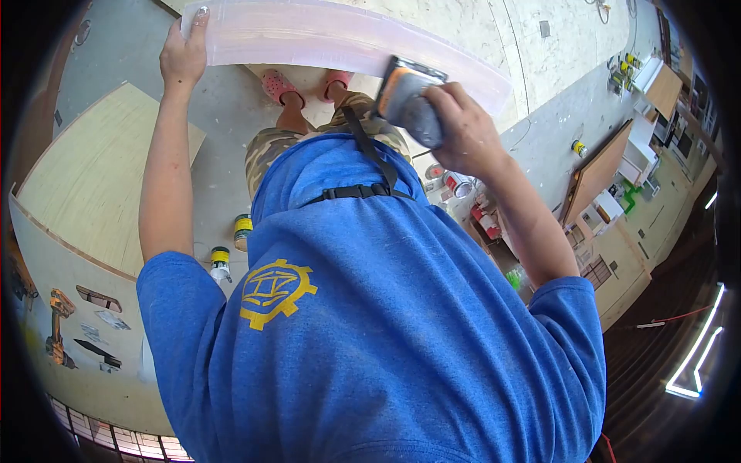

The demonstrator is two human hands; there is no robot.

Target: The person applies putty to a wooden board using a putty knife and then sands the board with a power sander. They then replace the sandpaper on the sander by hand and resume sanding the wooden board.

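Observation:
A long board (pixel 309 35) with a pale pinkish-white coat stretches across the top of the view. My left hand (pixel 185 52) grips its left end, thumb lying over the upper face and fingers around the edge. In my right hand (pixel 468 133) is a grey and orange power sander (pixel 413 100), held by its rounded body. The sander's flat pad is tilted up on edge and overlaps the board's near edge, right of the middle.
Pink clogs (pixel 276 86) are on my feet below the board. A plywood panel (pixel 116 177) stands at the left, near a surface with a cordless drill (pixel 59 324). Cans (pixel 221 262) sit on the floor by my legs. Wooden panels (pixel 594 174) lean at the right.

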